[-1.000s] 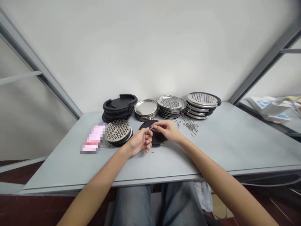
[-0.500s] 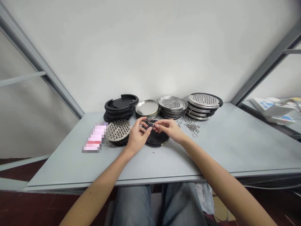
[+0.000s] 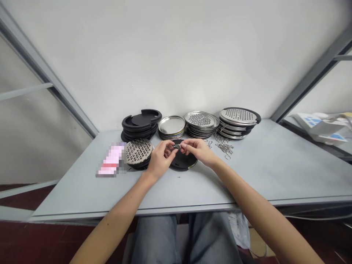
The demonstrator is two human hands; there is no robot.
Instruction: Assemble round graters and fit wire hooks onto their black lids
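Observation:
My left hand (image 3: pixel 162 156) and my right hand (image 3: pixel 200 151) meet above a round black disc (image 3: pixel 183 161) on the table. Between their fingertips is a small silver snap hook (image 3: pixel 177 146). The right thumb and forefinger pinch one end, and the left thumb and fingers close on the other. Its finer details are partly covered by the fingers. Close to the left hand stands a stack topped by a round metal grater plate (image 3: pixel 139 151). Loose metal hooks and rings (image 3: pixel 224 148) lie beyond the right hand.
Along the wall stand black notched holders (image 3: pixel 142 121), plain metal discs (image 3: pixel 172 125), rimmed grater plates (image 3: pixel 202 120) and assembled black-and-silver graters (image 3: pixel 239 116). A blurred pink rectangle (image 3: pixel 111 159) lies at left. White boxes (image 3: pixel 319 128) sit on another surface at far right.
My left fingers, more spread before, have drawn in and closed on the snap hook. My right hand keeps its pinch in nearly the same place.

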